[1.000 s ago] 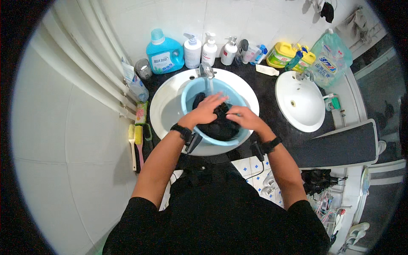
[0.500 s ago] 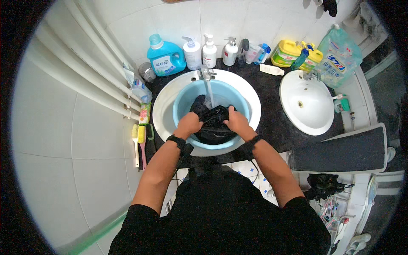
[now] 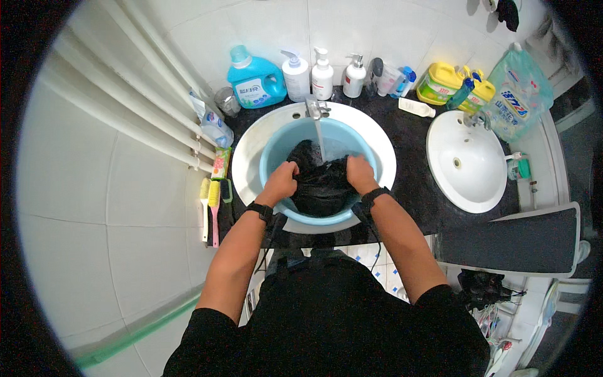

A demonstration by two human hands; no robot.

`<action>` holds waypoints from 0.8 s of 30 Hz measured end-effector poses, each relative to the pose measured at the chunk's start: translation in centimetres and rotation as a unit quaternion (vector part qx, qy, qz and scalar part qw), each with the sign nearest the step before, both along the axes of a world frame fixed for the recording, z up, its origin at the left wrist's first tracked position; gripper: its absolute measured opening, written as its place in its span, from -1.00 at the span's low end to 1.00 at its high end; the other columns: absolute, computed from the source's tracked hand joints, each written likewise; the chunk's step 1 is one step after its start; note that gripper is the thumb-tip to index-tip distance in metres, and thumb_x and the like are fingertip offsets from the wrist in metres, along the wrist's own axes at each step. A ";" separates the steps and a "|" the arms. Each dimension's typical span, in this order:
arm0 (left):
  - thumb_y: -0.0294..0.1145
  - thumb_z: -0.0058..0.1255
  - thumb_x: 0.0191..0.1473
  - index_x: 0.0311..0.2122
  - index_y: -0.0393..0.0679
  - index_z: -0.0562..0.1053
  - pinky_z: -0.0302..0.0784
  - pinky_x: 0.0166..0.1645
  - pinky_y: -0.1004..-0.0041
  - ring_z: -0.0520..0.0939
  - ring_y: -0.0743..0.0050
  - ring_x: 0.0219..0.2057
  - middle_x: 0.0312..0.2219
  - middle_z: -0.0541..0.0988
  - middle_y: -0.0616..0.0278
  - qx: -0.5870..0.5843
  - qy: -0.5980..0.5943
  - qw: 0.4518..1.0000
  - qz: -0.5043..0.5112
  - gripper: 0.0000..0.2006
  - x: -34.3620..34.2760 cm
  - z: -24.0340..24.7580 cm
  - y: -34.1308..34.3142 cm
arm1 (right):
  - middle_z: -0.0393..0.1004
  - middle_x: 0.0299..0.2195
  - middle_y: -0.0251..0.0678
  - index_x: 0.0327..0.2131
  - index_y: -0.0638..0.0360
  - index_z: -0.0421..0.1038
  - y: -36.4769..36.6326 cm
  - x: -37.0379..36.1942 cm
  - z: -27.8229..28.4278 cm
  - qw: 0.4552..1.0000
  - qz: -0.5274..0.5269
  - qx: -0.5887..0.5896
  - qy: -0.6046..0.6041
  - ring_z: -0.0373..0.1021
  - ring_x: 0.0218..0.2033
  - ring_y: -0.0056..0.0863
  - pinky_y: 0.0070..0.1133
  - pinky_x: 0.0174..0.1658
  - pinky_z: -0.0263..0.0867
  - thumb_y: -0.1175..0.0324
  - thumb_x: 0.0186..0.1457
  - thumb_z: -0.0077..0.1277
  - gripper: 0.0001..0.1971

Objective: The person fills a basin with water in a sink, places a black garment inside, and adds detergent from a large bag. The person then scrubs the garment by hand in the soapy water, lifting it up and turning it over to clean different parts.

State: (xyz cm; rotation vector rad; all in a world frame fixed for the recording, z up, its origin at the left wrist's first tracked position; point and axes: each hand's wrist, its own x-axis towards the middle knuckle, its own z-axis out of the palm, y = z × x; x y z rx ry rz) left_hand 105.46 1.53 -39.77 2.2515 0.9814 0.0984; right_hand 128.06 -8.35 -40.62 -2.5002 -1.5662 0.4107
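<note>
A wet black cloth item, whose exact kind I cannot make out, is bunched in a light blue basin. The basin sits inside a white oval sink. My left hand is closed on the cloth's left side, and my right hand grips its right side. Water runs from the faucet into the basin, landing just behind the cloth between my hands. Some of the cloth lies under the water.
Behind the sink stand a blue detergent jug, several pump bottles and yellow jugs. A second white sink is at the right. Scrub brushes lie at the left edge. A dark grey panel juts out at the lower right.
Both hands still hold the cloth; its folds have shifted, and it now looks more spread out between them. The whole view has moved slightly.
</note>
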 end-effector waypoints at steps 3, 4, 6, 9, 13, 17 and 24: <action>-0.61 -0.15 -0.23 -0.29 -0.19 0.29 0.34 -0.20 0.18 0.42 -0.09 -0.29 -0.36 0.40 -0.04 -0.029 0.010 0.998 -0.054 -0.73 -0.4 0.3 0.2 | 0.43 -0.38 0.07 -0.38 0.30 0.41 0.5 1.6 0.1 0.996 0.065 -0.053 -0.011 0.41 -0.30 -0.05 -0.28 -0.26 0.36 0.49 -0.05 -0.18 -0.82; -0.60 -0.13 -0.24 -0.27 -0.20 0.30 0.33 -0.21 0.16 0.43 -0.10 -0.27 -0.33 0.39 -0.08 -0.057 0.040 0.992 -0.110 -0.70 -0.4 0.6 0.4 | 0.44 -0.37 0.07 -0.44 0.31 0.40 0.8 2.6 -0.5 0.993 0.107 -0.053 -0.014 0.41 -0.33 -0.03 -0.29 -0.27 0.36 0.45 -0.04 -0.16 -0.84; -0.60 -0.11 -0.25 -0.23 -0.19 0.30 0.33 -0.20 0.14 0.43 -0.11 -0.24 -0.29 0.39 -0.12 -0.130 0.117 0.974 -0.141 -0.66 -0.2 1.4 0.9 | 0.43 -0.45 0.04 -0.47 0.32 0.37 1.7 4.2 0.2 0.997 0.062 -0.035 0.039 0.43 -0.41 -0.10 -0.32 -0.36 0.36 0.46 -0.04 -0.15 -0.87; -0.61 -0.08 -0.26 -0.16 -0.23 0.31 0.36 -0.19 0.16 0.44 -0.09 -0.17 -0.19 0.40 -0.17 -0.218 0.208 0.936 -0.179 -0.59 0.4 3.5 0.9 | 0.39 -0.53 -0.23 -0.42 0.24 0.29 1.1 7.7 0.2 0.971 -0.061 0.066 0.222 0.39 -0.56 -0.50 -0.48 -0.59 0.34 0.40 0.00 -0.11 -0.89; -0.65 -0.14 -0.22 -0.31 -0.33 0.39 0.42 -0.23 0.25 0.52 -0.08 -0.32 -0.44 0.52 -0.07 -0.041 -0.029 0.998 0.044 -0.75 -0.7 2.8 1.2 | 0.31 -0.36 -0.25 -0.43 0.20 0.31 0.0 5.7 6.5 0.844 -0.194 0.109 0.487 0.33 -0.43 -0.44 -0.50 -0.49 0.40 0.37 -0.02 -0.05 -0.88; -0.56 -0.26 -0.02 -0.28 -0.22 0.39 0.48 -0.38 0.20 0.54 0.11 -0.44 -0.54 0.48 -0.01 -0.180 -0.179 0.914 0.317 -0.80 1.3 3.9 1.1 | 0.31 -0.32 -0.28 -0.29 0.13 0.37 -1.0 4.9 7.8 0.902 -0.059 0.031 0.427 0.34 -0.41 -0.46 -0.55 -0.50 0.42 0.37 -0.06 0.03 -0.80; -0.42 -0.36 0.07 -0.16 -0.11 0.34 0.44 -0.43 0.20 0.39 0.26 -0.56 -0.46 0.35 0.15 -0.405 -0.391 0.671 0.482 -0.75 2.6 2.2 1.5 | 0.42 -0.64 -0.07 -0.44 0.30 0.47 -0.2 2.8 10.3 0.959 0.021 0.068 0.274 0.39 -0.59 -0.25 -0.42 -0.41 0.29 0.17 0.01 -0.05 -0.68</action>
